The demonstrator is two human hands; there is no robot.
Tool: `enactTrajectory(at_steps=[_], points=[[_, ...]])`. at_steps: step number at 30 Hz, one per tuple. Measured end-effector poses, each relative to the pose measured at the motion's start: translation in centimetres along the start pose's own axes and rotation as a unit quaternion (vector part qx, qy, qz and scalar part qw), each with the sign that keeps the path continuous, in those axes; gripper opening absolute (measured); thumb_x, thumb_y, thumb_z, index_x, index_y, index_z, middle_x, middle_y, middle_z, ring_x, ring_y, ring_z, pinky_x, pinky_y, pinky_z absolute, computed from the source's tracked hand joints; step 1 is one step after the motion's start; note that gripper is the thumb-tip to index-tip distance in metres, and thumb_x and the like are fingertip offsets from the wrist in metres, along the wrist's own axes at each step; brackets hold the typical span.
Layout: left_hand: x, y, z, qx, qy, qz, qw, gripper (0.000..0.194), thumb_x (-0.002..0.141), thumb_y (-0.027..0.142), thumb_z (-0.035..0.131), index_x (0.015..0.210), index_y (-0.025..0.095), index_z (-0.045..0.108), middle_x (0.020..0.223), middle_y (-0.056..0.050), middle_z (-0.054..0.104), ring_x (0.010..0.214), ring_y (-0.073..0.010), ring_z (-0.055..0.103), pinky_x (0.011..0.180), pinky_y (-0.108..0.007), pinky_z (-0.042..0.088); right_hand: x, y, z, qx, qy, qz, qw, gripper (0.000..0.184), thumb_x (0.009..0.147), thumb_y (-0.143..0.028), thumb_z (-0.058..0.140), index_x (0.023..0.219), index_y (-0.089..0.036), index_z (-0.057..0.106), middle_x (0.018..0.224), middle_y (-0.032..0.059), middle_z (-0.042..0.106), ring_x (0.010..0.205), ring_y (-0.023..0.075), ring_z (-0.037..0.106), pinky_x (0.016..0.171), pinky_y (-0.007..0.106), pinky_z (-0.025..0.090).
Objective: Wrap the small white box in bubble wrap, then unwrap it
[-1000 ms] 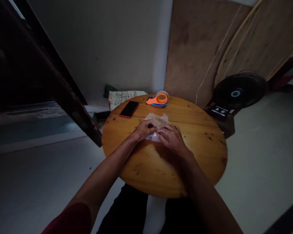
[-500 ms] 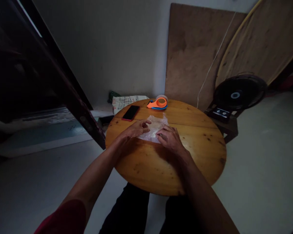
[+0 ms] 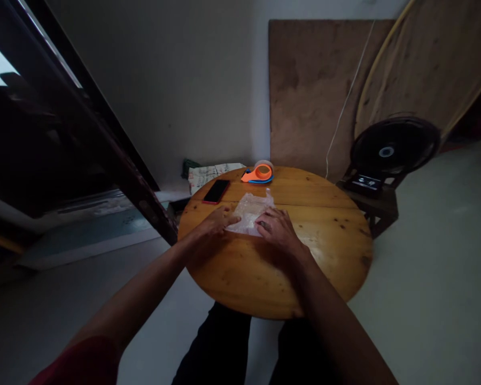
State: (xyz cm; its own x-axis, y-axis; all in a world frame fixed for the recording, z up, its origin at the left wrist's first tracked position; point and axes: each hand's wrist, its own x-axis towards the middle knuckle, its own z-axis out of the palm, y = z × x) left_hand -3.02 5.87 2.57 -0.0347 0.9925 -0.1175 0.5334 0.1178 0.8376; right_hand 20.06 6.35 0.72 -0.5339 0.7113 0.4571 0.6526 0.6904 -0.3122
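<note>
A piece of clear bubble wrap point(image 3: 246, 207) lies on the round wooden table point(image 3: 240, 278), with a flatter item faintly showing through it that I cannot make out. My left hand point(image 3: 218, 220) rests at the wrap's left edge, fingers apart and thumb touching the plastic. On the right side, my right hand point(image 3: 278, 224) has its fingers bent over the wrap's edge, thumb and fingertips pinching it. Behind the wrap stands an orange tape dispenser point(image 3: 260, 172) with a blue part along its base. A phone in a red case point(image 3: 216, 191) lies to the left, screen up.
A black fan point(image 3: 395, 149) stands on a dark wooden stool point(image 3: 385, 203) to the right of the table. Wooden boards point(image 3: 308, 91) lean against the wall. Printed sacking point(image 3: 212, 174) sits behind the table's far left edge. A dark door frame point(image 3: 116, 166) rises at the left.
My left hand has slid left from over the bubble wrap to its left edge, uncovering more of it. The right hand stays at the right edge. The view has shifted slightly.
</note>
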Motion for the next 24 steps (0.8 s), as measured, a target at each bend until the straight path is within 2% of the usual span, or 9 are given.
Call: enactTrajectory(at_steps=[3,6,10,13,19,22,24], points=[[0.7,-0.3,0.1,-0.003,-0.026,-0.077,0.997,0.055,0.060,0.051,0.080,0.096,0.017,0.058,0.064,0.001,0.060,0.047,-0.0126,0.053,0.042,-0.021,0.036,-0.1,0.0,0.1,0.000,0.004,-0.001,1.000,0.015,0.088,-0.029,0.058,0.090,-0.021,0.071,0.097,0.0043,0.067,0.098,0.0196,0.055,0.085,0.034,0.029],[1.5,-0.5,0.7,0.023,-0.054,-0.100,0.993,0.052,0.058,0.057,0.079,0.081,0.016,0.057,0.057,0.002,0.056,0.043,-0.0112,0.051,0.040,-0.020,0.033,-0.1,0.0,0.0,-0.010,0.002,-0.002,1.000,0.015,0.087,-0.031,0.060,0.091,-0.021,0.071,0.098,0.0050,0.067,0.099,0.0204,0.055,0.086,0.034,0.029],[1.9,-0.3,1.7,0.024,-0.079,-0.092,0.992,0.050,0.057,0.056,0.079,0.077,0.017,0.055,0.050,0.004,0.052,0.039,-0.0097,0.045,0.039,-0.020,0.030,-0.1,0.0,0.1,-0.024,-0.002,-0.002,1.000,0.016,0.084,-0.034,0.064,0.091,-0.021,0.070,0.099,0.0059,0.066,0.099,0.0212,0.054,0.085,0.034,0.030],[1.9,0.0,2.4,0.008,-0.068,-0.089,0.994,0.046,0.057,0.049,0.080,0.078,0.016,0.057,0.049,0.005,0.052,0.039,-0.0082,0.041,0.040,-0.020,0.029,0.0,0.1,0.4,-0.031,0.003,0.000,1.000,0.016,0.083,-0.035,0.064,0.090,-0.021,0.070,0.099,0.0061,0.065,0.099,0.0212,0.054,0.085,0.034,0.030],[2.3,0.4,3.5,0.011,-0.053,-0.080,0.995,0.025,0.064,0.031,0.073,0.057,0.014,0.055,0.040,0.004,0.044,0.035,-0.0075,0.036,0.040,-0.021,0.026,0.0,0.0,0.5,-0.033,0.013,-0.003,0.999,0.017,0.084,-0.036,0.064,0.089,-0.021,0.070,0.098,0.0069,0.065,0.097,0.0212,0.053,0.085,0.035,0.030],[2.8,0.3,4.0,0.009,-0.046,-0.056,0.997,0.020,0.064,0.024,0.069,0.052,0.014,0.055,0.037,0.003,0.044,0.033,-0.0093,0.037,0.040,-0.022,0.026,0.0,0.0,0.5,-0.033,0.014,-0.005,0.999,0.017,0.084,-0.036,0.063,0.088,-0.020,0.069,0.099,0.0072,0.065,0.098,0.0215,0.053,0.085,0.035,0.031],[3.1,0.2,4.2,-0.009,-0.036,-0.014,0.999,0.020,0.063,0.022,0.068,0.050,0.013,0.055,0.035,0.002,0.044,0.032,-0.0099,0.038,0.040,-0.022,0.027,-0.1,0.0,0.6,-0.033,0.015,-0.006,0.999,0.017,0.084,-0.035,0.063,0.089,-0.020,0.069,0.100,0.0072,0.065,0.098,0.0216,0.053,0.085,0.034,0.031]])
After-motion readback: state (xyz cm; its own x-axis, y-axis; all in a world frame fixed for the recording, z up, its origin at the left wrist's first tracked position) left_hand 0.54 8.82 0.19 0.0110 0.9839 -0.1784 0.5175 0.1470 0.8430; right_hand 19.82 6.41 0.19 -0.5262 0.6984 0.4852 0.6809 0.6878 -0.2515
